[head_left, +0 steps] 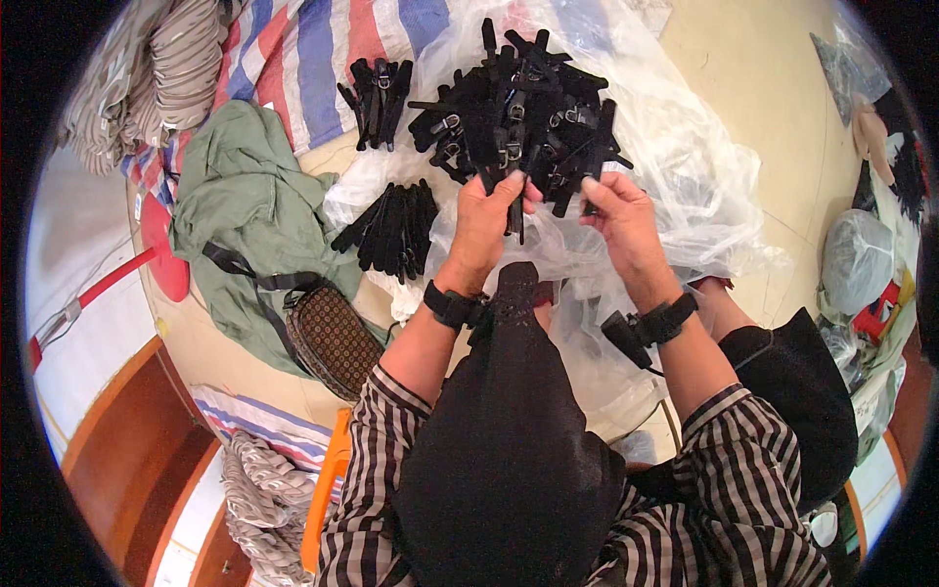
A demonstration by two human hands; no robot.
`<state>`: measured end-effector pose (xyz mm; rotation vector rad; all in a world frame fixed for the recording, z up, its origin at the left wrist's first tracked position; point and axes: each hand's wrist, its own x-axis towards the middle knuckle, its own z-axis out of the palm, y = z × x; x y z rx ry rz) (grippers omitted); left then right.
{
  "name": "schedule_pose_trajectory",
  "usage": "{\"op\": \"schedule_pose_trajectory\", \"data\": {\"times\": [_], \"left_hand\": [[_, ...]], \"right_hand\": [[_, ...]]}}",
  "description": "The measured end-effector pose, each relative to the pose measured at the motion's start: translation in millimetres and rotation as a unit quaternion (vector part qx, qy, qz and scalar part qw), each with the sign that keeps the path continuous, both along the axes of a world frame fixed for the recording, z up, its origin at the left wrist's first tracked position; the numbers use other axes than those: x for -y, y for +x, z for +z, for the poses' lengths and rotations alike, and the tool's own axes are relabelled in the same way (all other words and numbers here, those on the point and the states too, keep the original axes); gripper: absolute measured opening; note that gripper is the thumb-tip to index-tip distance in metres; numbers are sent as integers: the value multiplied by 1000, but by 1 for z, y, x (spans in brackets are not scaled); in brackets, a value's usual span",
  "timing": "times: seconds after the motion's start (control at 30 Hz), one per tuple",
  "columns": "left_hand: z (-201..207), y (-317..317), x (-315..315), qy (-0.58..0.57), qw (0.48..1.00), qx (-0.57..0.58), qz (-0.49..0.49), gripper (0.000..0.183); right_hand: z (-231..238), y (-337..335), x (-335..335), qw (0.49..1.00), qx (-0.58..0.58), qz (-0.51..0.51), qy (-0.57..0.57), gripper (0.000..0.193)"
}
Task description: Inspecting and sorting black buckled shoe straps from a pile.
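A heap of short black straps with silver buckles (pixel 533 83) lies ahead of me on clear plastic sheeting (pixel 675 117). At the heap's near left edge, my left hand (pixel 483 223) is closed, thumb on top, around black straps (pixel 511 155), one showing a buckle. My right hand (pixel 623 213) pinches another black strap (pixel 601 137) between thumb and fingers, pointing away from me. Two smaller groups sit to the left: a fanned bunch with a buckle (pixel 380 93) and, nearer, a neat row of black straps (pixel 391 233). Parts of the held straps blend into the heap.
A green cloth (pixel 235 186) and a brown patterned bag (pixel 333 338) lie at left. Striped woven sheeting (pixel 323 59) spreads at the far left, beside stacked grey-beige bundles (pixel 181 73). Plastic-wrapped items (pixel 857 259) line the right. An orange chair edge (pixel 328 479) shows near my left arm.
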<state>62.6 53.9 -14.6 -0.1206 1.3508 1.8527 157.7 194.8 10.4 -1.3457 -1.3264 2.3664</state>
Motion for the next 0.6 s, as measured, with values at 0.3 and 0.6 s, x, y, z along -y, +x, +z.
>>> {"op": "schedule_pose_trajectory", "data": {"times": [0.3,0.6], "left_hand": [[5,-12,11,-5,996,90,28,17],[17,-17,6,48,990,129,11,16]], "right_hand": [[-34,21,-42,997,67,-35,25,8],[-50,17,-32,990,140,32,-14,10]]}}
